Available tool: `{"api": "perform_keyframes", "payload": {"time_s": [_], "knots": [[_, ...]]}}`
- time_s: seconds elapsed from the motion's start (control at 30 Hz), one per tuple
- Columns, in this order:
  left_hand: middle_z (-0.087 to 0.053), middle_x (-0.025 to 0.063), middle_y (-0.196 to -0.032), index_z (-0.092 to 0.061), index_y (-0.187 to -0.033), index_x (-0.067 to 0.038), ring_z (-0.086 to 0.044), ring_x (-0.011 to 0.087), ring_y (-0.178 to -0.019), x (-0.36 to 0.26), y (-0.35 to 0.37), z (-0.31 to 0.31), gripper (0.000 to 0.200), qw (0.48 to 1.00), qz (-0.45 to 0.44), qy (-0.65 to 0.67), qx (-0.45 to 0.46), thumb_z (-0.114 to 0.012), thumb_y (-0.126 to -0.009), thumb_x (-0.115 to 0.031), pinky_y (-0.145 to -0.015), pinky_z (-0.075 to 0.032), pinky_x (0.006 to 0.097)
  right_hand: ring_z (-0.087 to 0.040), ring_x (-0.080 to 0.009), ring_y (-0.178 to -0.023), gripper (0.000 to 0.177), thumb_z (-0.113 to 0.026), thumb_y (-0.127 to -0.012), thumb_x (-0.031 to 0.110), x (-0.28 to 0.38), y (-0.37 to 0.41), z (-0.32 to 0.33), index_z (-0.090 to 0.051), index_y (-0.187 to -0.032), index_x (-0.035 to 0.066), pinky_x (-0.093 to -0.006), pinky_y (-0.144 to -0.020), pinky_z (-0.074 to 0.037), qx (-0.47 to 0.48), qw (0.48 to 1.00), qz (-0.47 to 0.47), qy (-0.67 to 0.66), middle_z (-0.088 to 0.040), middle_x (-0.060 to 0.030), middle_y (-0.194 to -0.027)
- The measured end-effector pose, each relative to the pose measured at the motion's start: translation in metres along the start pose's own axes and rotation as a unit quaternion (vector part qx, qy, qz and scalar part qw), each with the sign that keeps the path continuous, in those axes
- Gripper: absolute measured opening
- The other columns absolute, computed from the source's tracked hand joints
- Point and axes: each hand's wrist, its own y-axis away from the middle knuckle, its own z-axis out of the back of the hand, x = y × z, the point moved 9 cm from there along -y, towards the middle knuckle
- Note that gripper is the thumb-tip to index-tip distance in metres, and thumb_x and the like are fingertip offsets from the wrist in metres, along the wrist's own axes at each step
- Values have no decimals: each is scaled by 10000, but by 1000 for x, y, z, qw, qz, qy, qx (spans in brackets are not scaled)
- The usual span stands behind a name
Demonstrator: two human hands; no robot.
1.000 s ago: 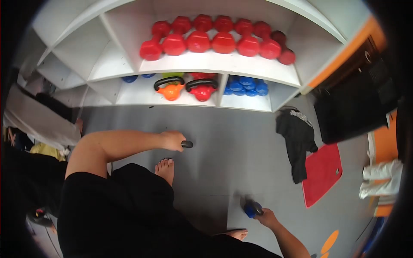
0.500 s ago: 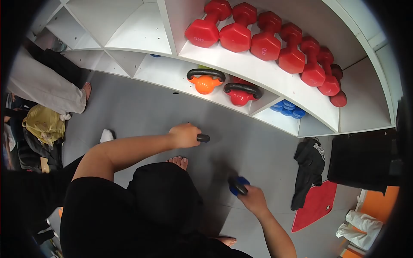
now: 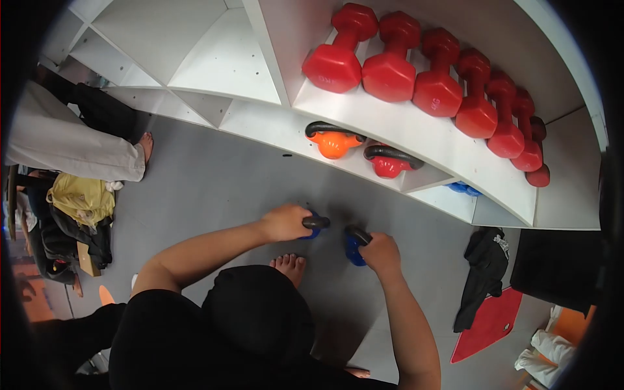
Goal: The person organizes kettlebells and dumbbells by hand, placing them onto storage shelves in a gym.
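My left hand (image 3: 286,222) is wrapped round the black handle of a blue kettlebell (image 3: 316,223), whose blue body shows only partly beneath the handle. To its right, my right hand (image 3: 382,253) grips another blue kettlebell (image 3: 354,251) by its black handle. A short gap separates the two kettlebells, both over the grey floor (image 3: 260,175) in front of the shelf. My bare foot (image 3: 289,267) is just below the left kettlebell in the view.
A white shelf unit (image 3: 364,114) curves across the front, with several red dumbbells (image 3: 437,94) on top. An orange kettlebell (image 3: 334,144) and a red kettlebell (image 3: 388,167) stand below. Black clothing (image 3: 480,273) and a red mat (image 3: 484,328) lie right. Another person's leg (image 3: 78,136) is at left.
My right hand has carried its kettlebell forward, nearer to the left one. The blue body of the left kettlebell now shows. My view has shifted, so the shelf appears lower and further right.
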Motion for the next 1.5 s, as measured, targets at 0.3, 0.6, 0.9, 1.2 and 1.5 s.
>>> {"api": "perform_keyframes", "payload": {"time_s": [0.3,0.6,0.9,1.2,1.5], "knots": [[-727,166,-898,-739,-1014,-105,-701,341,-838,75,-4,176,329,983,77,-134,-97,-731,-766,-320,-779,-552,422,-700,-403,-794,159,-679,-776,149,-14,39,-28,-737,-919,111,-487,-764,-574,-81,992,86,53,-724,-177,-821],[-711,139,-1151,-717,-1157,-146,-663,335,-1073,169,-73,282,404,946,63,-272,-168,-724,-777,-281,-939,-532,415,-703,-400,-753,119,-683,-773,159,-16,33,-23,-717,-877,112,-486,-718,-578,-100,991,63,64,-712,-177,-765],[-589,136,-1394,-579,-1368,-117,-525,338,-1303,217,-111,314,564,922,-71,-265,-273,-702,-845,-291,-1112,-412,396,-697,-400,-717,77,-677,-777,158,-12,32,-22,-716,-829,117,-490,-702,-574,-116,989,78,47,-706,-169,-730],[-488,148,-1500,-499,-1433,-77,-433,322,-1401,187,-92,279,586,904,106,-346,-227,-665,-931,-330,-1165,-338,460,-703,-390,-746,84,-694,-789,163,-16,37,-23,-718,-856,118,-479,-722,-579,-108,991,60,58,-713,-168,-763],[-554,156,-1219,-550,-1180,-83,-518,368,-1180,-22,-49,89,436,931,-290,-113,-193,-731,-788,-143,-1040,-397,459,-714,-358,-890,155,-698,-842,206,-20,36,-24,-731,-973,129,-459,-797,-585,-49,997,15,55,-741,-148,-925]]}}
